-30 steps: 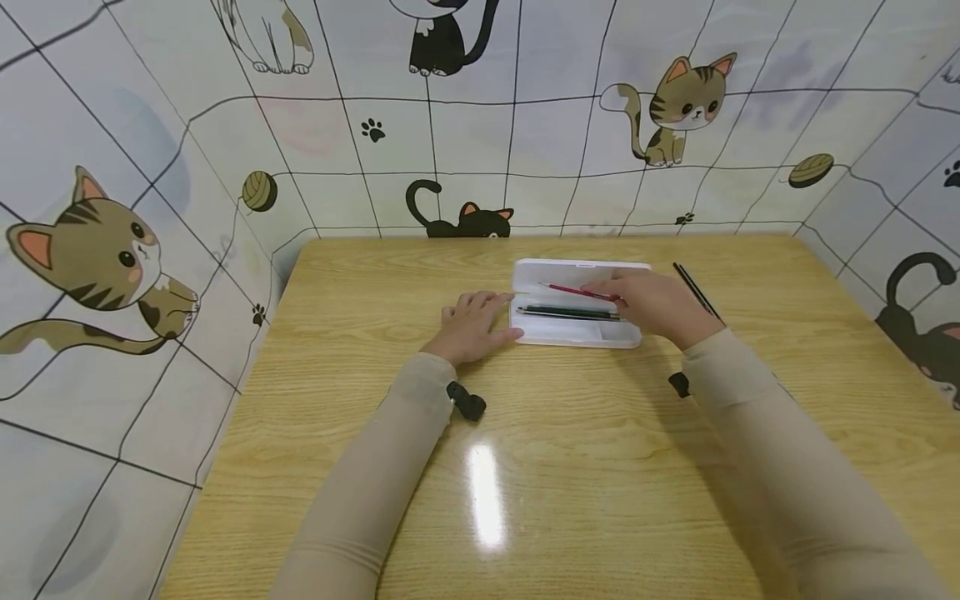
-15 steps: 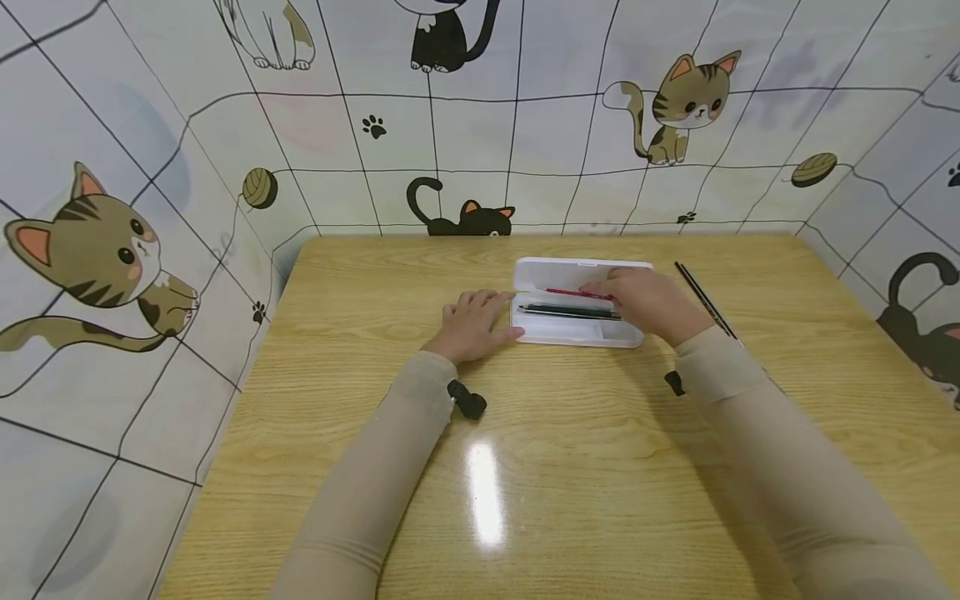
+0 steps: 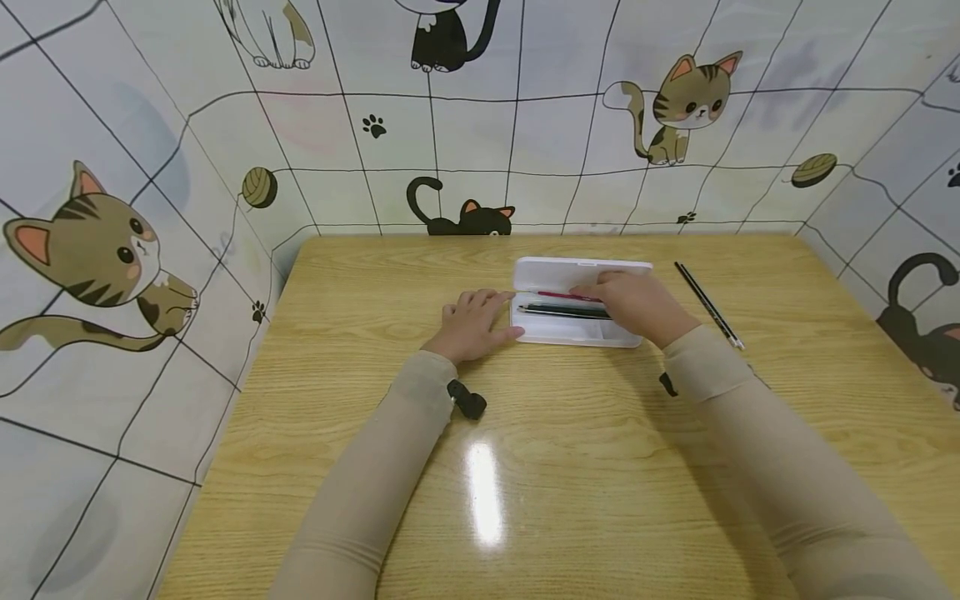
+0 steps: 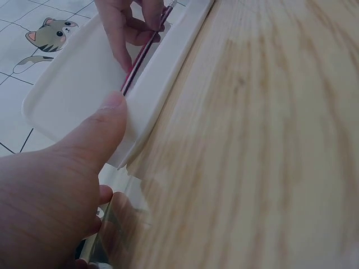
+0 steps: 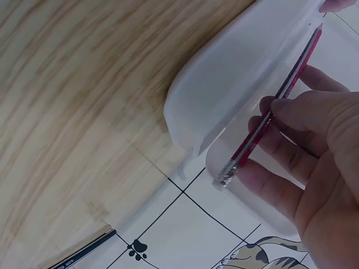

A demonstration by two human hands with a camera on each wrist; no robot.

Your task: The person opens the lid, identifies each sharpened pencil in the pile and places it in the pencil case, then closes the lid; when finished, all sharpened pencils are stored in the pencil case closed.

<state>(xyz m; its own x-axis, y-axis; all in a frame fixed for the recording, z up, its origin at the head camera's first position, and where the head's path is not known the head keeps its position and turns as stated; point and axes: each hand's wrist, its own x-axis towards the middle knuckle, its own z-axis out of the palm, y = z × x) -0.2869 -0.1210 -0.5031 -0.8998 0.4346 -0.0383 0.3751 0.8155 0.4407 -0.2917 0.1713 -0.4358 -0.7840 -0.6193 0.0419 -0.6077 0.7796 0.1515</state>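
An open white pencil case (image 3: 558, 337) lies on the table with its lid tilted up at the back. My right hand (image 3: 645, 304) is over its right part, and in the right wrist view the thumb and fingers pinch a red pencil (image 5: 291, 78) with a silver ferrule and an eraser end. Dark green pencils (image 3: 562, 312) lie lengthwise in the case, partly covered by the right hand in the head view. At the case's left end rests my left hand (image 3: 476, 325), its thumb (image 4: 106, 120) on the rim and its fingers extended.
Black pencils (image 3: 708, 304) with white ends lie slanted on the wooden table (image 3: 360, 300) to the right of the case. A cat-patterned cloth (image 3: 555, 133) stands behind and at the sides of the table. Black wrist cameras are strapped at both sleeves.
My right hand has shifted left with the red pencil, which has come down lower and flatter along the case. More of the black pencils shows now. The left hand has stayed put.
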